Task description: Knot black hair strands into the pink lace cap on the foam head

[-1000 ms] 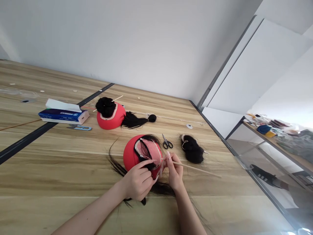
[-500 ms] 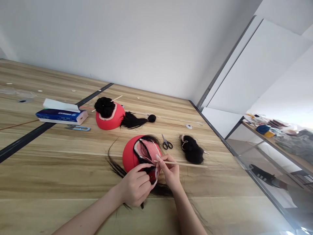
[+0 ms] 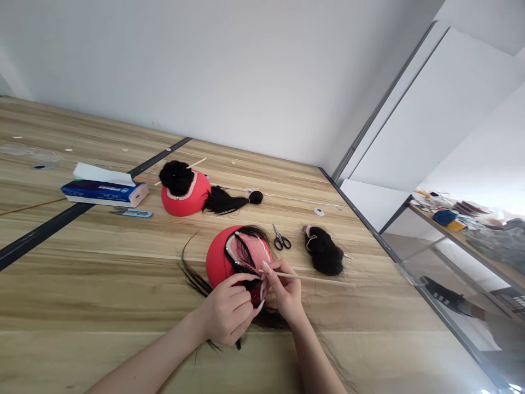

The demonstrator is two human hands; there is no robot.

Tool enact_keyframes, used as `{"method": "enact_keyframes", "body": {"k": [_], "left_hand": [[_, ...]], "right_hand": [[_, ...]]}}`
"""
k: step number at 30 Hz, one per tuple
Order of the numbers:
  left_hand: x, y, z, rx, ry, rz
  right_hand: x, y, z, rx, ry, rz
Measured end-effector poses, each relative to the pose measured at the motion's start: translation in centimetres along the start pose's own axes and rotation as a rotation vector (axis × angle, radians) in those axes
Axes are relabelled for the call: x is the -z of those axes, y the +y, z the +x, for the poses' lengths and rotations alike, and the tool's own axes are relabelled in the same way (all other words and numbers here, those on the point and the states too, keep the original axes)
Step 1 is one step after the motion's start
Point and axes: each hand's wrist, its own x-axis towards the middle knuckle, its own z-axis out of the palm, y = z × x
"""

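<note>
A red dome-shaped block (image 3: pixel 217 259) lies before me, with a pale mesh piece (image 3: pixel 252 249) pinned on it and loose black hair (image 3: pixel 241 261) across and below it. My left hand (image 3: pixel 230 309) is closed at the block's near side, its fingertips pinching black hair at the mesh edge. Held between the thumb and fingers of my right hand (image 3: pixel 286 290) is a thin wooden stick (image 3: pixel 320 280), its inner end at the mesh beside my left fingertips. The stick points right over the table. Its very tip is too small to make out.
Behind are a second red block (image 3: pixel 186 200) bearing a black hairpiece (image 3: pixel 177 178), and a tied hair bundle (image 3: pixel 229 201). Scissors (image 3: pixel 281 238) and another hairpiece (image 3: pixel 324 251) lie right. A tissue pack (image 3: pixel 102 191) and a blue cutter (image 3: pixel 135 212) are left. A person's shoe (image 3: pixel 443 295) shows at right.
The outer end of the wooden stick has swung slightly toward me and to the right. My left hand keeps its pinch, and the view has shifted a little.
</note>
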Motion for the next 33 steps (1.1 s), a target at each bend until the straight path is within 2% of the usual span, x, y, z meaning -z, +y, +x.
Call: {"method": "enact_keyframes", "body": {"k": [14,20,33], "left_hand": [[-0.03,0.01,0.0,-0.005,-0.002,-0.005],[0.03,0.04,0.07,0.006,-0.015,0.002],[-0.13,-0.05,-0.06,0.001,-0.003,-0.015]], "right_hand": [[0.29,-0.27,-0.04,0.093,-0.04,-0.066],[0.15,-0.04,-0.11,0.024,-0.044,-0.042],[0.2,0.09,-0.03,0.051,-0.016,-0.087]]}}
